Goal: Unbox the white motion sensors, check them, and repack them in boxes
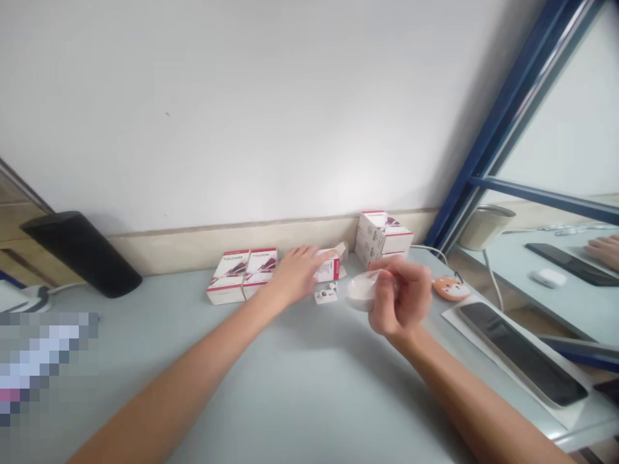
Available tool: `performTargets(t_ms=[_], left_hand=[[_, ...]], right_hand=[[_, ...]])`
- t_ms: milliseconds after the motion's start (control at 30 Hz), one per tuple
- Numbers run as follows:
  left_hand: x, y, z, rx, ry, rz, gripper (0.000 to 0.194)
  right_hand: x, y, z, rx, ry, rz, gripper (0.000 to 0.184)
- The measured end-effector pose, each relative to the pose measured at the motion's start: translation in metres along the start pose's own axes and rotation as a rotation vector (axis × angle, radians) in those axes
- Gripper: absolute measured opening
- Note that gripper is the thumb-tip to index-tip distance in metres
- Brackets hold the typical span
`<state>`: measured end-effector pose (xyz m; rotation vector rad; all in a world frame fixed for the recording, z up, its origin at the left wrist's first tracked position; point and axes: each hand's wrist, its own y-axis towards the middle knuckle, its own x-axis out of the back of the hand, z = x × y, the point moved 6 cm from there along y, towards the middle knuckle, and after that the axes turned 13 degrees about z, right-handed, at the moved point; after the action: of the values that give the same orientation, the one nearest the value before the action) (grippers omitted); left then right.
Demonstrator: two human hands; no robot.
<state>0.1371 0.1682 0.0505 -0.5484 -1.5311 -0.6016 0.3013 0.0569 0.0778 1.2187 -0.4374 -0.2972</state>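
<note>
My right hand pinches a small translucent plastic bag between thumb and fingers, raised over the table. What the bag holds, if anything, is too blurred to tell. My left hand grips a small white and red carton by the wall, its thumb along the top edge. That carton's end flap sticks out open on the right. Just in front of it lies a small white part with dark details, too small to name.
Two white and red boxes lie left of my left hand; more are stacked by the wall. A black cylinder-like object leans at left. At right are an orange animal-face pouch, a dark-screened device and a blue-framed partition.
</note>
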Motion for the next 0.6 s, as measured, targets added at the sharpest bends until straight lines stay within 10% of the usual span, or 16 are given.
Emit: performTargets(t_ms=[200,300,400,600], left_hand=[[0.013,-0.07,-0.034,-0.09,-0.685,-0.066,0.085],[-0.01,-0.095,-0.069,-0.134,-1.314,0.177,0.106],[-0.034,-0.099,-0.072,0.07,-1.71,0.097,0.092],[-0.064,-0.096,-0.047,0.128,-2.116,0.059,0.052]], right_hand=[[-0.004,-0.004,-0.015,-0.396,0.092,-0.099,0.014],[-0.02,-0.024,-0.032,-0.855,0.2,-0.044,0.023],[-0.042,-0.047,-0.039,-1.186,0.35,0.075,0.025],[-0.059,-0.027,-0.034,-1.047,0.518,0.524,0.034]])
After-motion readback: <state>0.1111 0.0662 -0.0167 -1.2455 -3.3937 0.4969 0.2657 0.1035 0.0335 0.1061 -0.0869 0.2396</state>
